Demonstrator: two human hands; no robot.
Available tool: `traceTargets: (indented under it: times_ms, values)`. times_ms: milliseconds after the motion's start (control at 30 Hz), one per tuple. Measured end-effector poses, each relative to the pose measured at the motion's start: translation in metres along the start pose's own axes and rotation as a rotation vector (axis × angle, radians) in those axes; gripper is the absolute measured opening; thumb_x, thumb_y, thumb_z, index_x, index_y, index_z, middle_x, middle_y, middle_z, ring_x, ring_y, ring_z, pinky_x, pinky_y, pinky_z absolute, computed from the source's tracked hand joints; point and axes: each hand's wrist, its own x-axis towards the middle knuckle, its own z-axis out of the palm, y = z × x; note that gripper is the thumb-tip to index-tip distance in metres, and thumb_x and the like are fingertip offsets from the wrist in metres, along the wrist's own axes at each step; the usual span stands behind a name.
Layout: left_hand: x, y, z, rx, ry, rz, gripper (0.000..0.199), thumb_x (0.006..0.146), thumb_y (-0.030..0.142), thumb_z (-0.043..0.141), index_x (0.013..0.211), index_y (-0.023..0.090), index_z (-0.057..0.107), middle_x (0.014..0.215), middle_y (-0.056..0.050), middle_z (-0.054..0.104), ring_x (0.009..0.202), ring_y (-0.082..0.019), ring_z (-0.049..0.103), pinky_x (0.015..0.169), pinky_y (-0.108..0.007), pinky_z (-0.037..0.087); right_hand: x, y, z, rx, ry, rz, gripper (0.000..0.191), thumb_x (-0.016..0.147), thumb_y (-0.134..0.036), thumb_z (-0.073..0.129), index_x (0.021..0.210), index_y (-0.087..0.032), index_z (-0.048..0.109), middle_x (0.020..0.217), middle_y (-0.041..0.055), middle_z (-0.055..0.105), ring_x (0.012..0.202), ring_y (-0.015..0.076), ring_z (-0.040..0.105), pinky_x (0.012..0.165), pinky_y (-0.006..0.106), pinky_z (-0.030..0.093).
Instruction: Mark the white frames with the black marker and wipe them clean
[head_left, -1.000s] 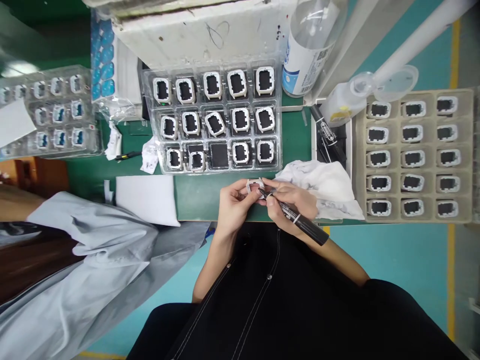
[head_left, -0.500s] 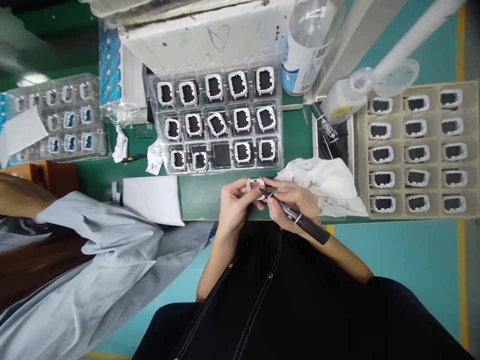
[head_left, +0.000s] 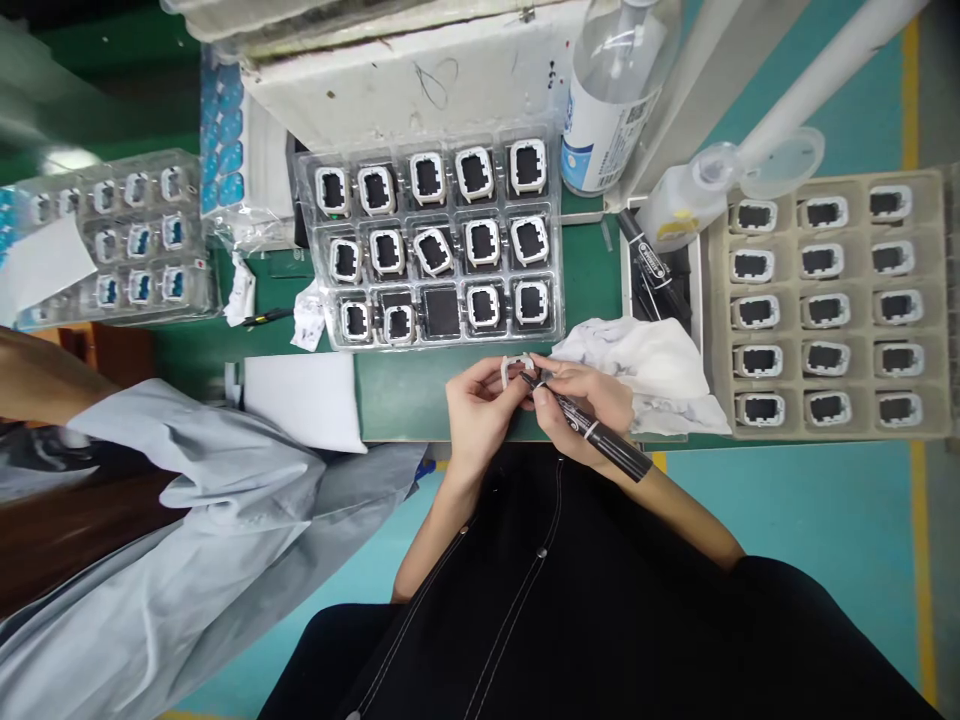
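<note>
Between the thumb and fingers of my left hand is a small white watch-case-like frame, partly hidden by the fingers. My right hand grips a black marker pen, its tip end pointing at the frame and the thick end slanting down to the right. Whether the tip touches the frame I cannot tell. Just beyond my hands lies a clear plastic tray with rows of similar white frames. One pocket in its front row holds no frame.
A crumpled white cloth lies right of my hands. Farther right are a beige tray of frames, a squeeze bottle and more markers. A large clear bottle stands behind. At left, a co-worker's grey sleeve reaches near a white pad.
My left hand has shifted slightly right and turned the white frame, so it shows at another angle. The marker has moved slightly with my right hand.
</note>
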Motion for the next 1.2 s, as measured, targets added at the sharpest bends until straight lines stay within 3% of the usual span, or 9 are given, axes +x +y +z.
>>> traceTargets:
  times_ms: [167,300,433,567,767,900,1033,1200]
  values:
    - [0.003,0.004,-0.011,0.243,0.225,0.256,0.034,0.088,0.036,0.1,0.118,0.021,0.09,0.1,-0.006,0.091,0.087,-0.022,0.088,0.079,-0.031,0.068,0.003,-0.005,-0.005,0.048,0.087,-0.055,0.037,0.096,-0.003,0.079,0.125,-0.026,0.072,0.083,-0.004,0.081,0.085,0.0266,0.091,0.096,0.053,0.084]
    - [0.033,0.024,-0.038,0.49,0.392,0.455,0.041,0.091,0.031,0.096,0.129,0.022,0.082,0.105,-0.003,0.087,0.082,-0.017,0.08,0.075,-0.028,0.061,0.006,-0.007,-0.006,0.05,0.067,-0.062,0.033,0.099,-0.005,0.078,0.122,-0.027,0.069,0.076,-0.0085,0.075,0.065,0.0196,0.082,0.094,0.055,0.084]
    - [0.065,0.036,-0.057,0.782,0.478,0.479,0.046,0.079,0.026,0.101,0.113,0.023,0.07,0.107,0.001,0.075,0.068,-0.01,0.065,0.067,-0.027,0.055,0.007,-0.007,-0.005,0.041,0.072,-0.074,0.031,0.1,-0.005,0.077,0.121,-0.027,0.069,0.074,-0.0085,0.073,0.068,0.0206,0.084,0.092,0.053,0.085]
    - [0.074,0.035,-0.061,0.939,0.444,0.519,0.034,0.086,0.025,0.095,0.093,0.024,0.061,0.085,0.005,0.065,0.071,-0.014,0.061,0.075,-0.03,0.053,0.005,-0.006,-0.004,0.007,0.091,-0.072,0.033,0.097,-0.003,0.079,0.12,-0.025,0.071,0.079,-0.0039,0.078,0.083,0.0264,0.09,0.09,0.049,0.085]
    - [0.065,0.033,-0.058,0.778,0.432,0.541,0.017,0.094,0.031,0.088,0.1,0.022,0.075,0.082,0.003,0.072,0.069,-0.014,0.067,0.07,-0.028,0.055,0.003,-0.002,-0.004,0.026,0.097,-0.084,0.037,0.095,-0.002,0.081,0.121,-0.027,0.072,0.077,-0.0042,0.078,0.074,0.0254,0.088,0.085,0.047,0.085]
    - [0.044,0.036,-0.049,0.518,0.421,0.576,0.024,0.096,0.034,0.089,0.115,0.021,0.082,0.086,0.001,0.073,0.068,-0.013,0.068,0.065,-0.025,0.056,0.004,-0.002,-0.007,0.021,0.067,-0.076,0.038,0.095,-0.003,0.081,0.122,-0.027,0.071,0.077,-0.005,0.078,0.072,0.0251,0.087,0.083,0.047,0.084]
    - [0.019,0.043,-0.033,0.466,0.427,0.608,0.022,0.098,0.037,0.091,0.113,0.022,0.085,0.086,0.001,0.072,0.068,-0.012,0.067,0.062,-0.025,0.056,0.005,-0.004,-0.009,-0.001,0.066,-0.066,0.035,0.095,-0.005,0.081,0.121,-0.027,0.071,0.078,-0.0046,0.079,0.079,0.0274,0.09,0.082,0.049,0.084]
    - [0.001,0.054,-0.019,0.398,0.4,0.563,0.02,0.1,0.039,0.093,0.109,0.023,0.086,0.085,0.001,0.075,0.063,-0.011,0.066,0.06,-0.026,0.056,0.005,-0.002,-0.006,0.005,0.1,-0.092,0.032,0.097,-0.008,0.08,0.122,-0.027,0.071,0.076,-0.0057,0.076,0.069,0.0235,0.083,0.08,0.051,0.084]
